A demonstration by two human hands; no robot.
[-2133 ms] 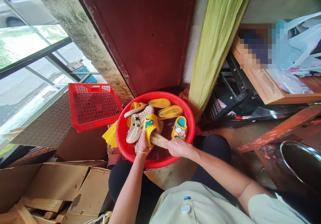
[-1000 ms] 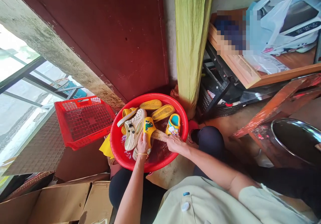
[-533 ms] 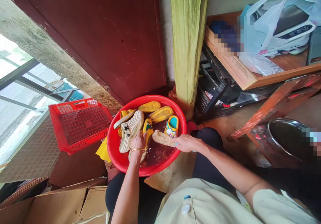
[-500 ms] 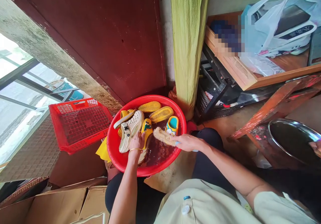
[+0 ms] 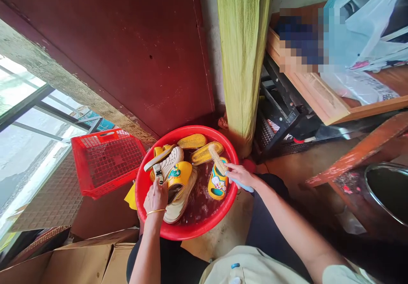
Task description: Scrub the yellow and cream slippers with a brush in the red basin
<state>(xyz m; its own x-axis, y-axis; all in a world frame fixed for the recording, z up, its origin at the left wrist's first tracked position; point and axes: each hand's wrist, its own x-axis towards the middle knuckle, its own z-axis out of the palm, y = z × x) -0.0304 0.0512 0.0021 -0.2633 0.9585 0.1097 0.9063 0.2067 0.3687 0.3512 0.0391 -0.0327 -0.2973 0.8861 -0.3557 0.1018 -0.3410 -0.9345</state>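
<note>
A red basin (image 5: 234, 178) of water holds several slippers and clogs. My left hand (image 5: 156, 198) is closed at the near edge of a yellow slipper (image 5: 182, 172) with a green cartoon figure, which is tilted up over a beige clog. Its fingertips lie by the black buckle of a beige clog (image 5: 168, 160). My right hand (image 5: 241, 176) grips the blue handle of a scrub brush (image 5: 217, 156), whose pale bristles are over a second yellow slipper (image 5: 218, 181) with a white and pink figure. Two yellow insole-like pieces (image 5: 192, 141) lie at the basin's far side.
A red plastic crate (image 5: 108, 161) stands left of the basin, with cardboard (image 5: 79, 262) below it. Behind are a dark red door (image 5: 127, 54) and a yellow-green cloth (image 5: 242, 54). On the right are a wooden tray table (image 5: 334, 114) with plastic bags and a metal pot (image 5: 387, 195).
My left hand has shifted left and nearer, and the yellow slipper with it has turned to show its cartoon top. The brush has swung upright, uncovering the other yellow slipper.
</note>
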